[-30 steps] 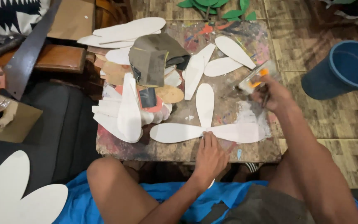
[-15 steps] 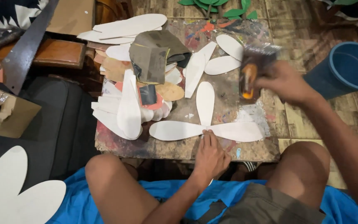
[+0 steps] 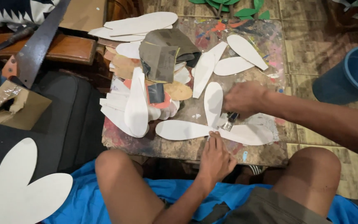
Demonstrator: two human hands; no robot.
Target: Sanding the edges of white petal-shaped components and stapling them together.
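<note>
I am looking down on a low paint-stained table (image 3: pixel 175 145) where a three-petal white cutout (image 3: pixel 214 124) is lying flat, its petals pointing to 9, 12 and 3 o'clock from the centre where they join. My right hand (image 3: pixel 245 98) is curling closed around a small brush with a metal ferrule (image 3: pixel 230 122), whose tip is touching the cutout right at that joint. My left hand (image 3: pixel 216 157) is resting at 6 o'clock of the joint, fingers held straight and close together, fingertips (image 3: pixel 212 137) pressing on the cutout's lower edge.

At 9 o'clock from the cutout a heap of white petal shapes (image 3: pixel 133 108) is piling up, with dark sandpaper sheets (image 3: pixel 162 54) lying on top at about 11 o'clock. Two loose white petals (image 3: pixel 239 58) are sitting at 1 o'clock. A blue bucket (image 3: pixel 353 74) is standing on the floor well off at 2 o'clock. A handsaw (image 3: pixel 36 47) is lying far out at 10 o'clock, and a large white cutout (image 3: pixel 17 186) is showing at 8 o'clock beside my knee.
</note>
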